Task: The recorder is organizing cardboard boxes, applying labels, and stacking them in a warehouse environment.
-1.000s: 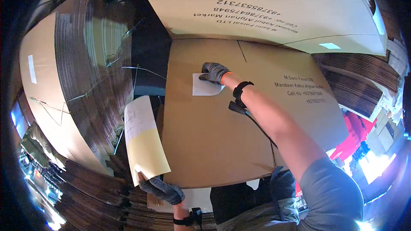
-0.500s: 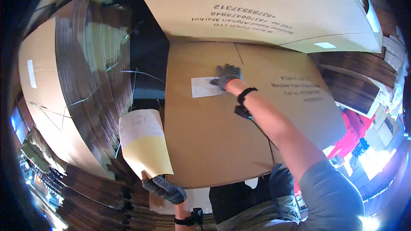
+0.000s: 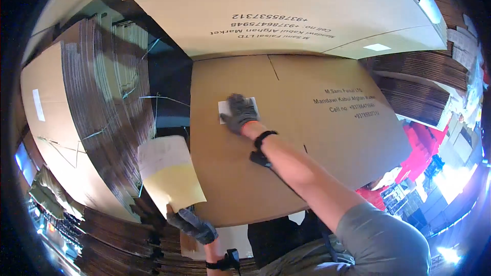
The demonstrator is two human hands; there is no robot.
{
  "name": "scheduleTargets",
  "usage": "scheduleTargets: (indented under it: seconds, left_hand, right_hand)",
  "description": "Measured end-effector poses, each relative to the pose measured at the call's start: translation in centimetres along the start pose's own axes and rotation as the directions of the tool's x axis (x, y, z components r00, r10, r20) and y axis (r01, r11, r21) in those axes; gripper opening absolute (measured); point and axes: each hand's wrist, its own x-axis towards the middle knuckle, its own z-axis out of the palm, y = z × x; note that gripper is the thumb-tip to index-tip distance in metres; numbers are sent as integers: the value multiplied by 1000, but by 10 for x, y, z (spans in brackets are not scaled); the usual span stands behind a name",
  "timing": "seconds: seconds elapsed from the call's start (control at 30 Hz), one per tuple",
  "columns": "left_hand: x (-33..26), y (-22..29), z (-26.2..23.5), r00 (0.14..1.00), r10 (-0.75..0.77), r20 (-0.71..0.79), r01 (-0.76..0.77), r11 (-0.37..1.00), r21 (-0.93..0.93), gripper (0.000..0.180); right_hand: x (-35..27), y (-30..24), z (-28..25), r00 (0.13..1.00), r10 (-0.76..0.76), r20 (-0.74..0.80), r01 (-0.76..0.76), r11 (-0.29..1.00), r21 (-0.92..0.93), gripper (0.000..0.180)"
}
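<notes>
On the flat cardboard sheet [image 3: 286,143], my right hand [image 3: 239,112] presses the white label [image 3: 225,110] flat (palm spread, grasping nothing); I'd rub outward firmly. Left hand [image 3: 192,225] pinches the yellow backing sheet [image 3: 171,174].

Grey gloves [image 3: 239,112], black wristbands, seemingly grey sleeve.

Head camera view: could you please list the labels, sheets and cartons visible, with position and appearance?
White label: small rectangle under the right hand.
Flat carton: centre, brown, dark print.
Upper carton: top, pale tan, printed.
Yellow sheet: left hand grips it, white top part.
</notes>
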Motion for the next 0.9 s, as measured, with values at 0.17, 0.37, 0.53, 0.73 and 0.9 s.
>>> scheduleTargets:
  seconds: [0.17,0.37,0.53,0.73,0.9]
  left_hand:
    - [-1,3,21,994,-67,83,84,973,-217,49]
    - [31,26,-6,999,-36,27,41,977,-208,49]
    - [56,57,1,980,-171,107,201,788,-582,44]
    - [76,25,-3,948,-317,14,262,757,-598,52]
    - [72,21,-45,946,-323,-37,222,724,-653,23]
  right_hand:
    - [-89,196,-55,943,328,-54,-332,919,-214,87]
    - [-287,132,-68,945,-325,-20,317,931,-179,90]
    - [-332,54,-87,882,-471,24,454,834,-312,79]
    - [-334,53,-127,735,-592,-332,503,803,-319,53]
    - [-300,23,-200,613,-538,-579,261,829,-495,53]
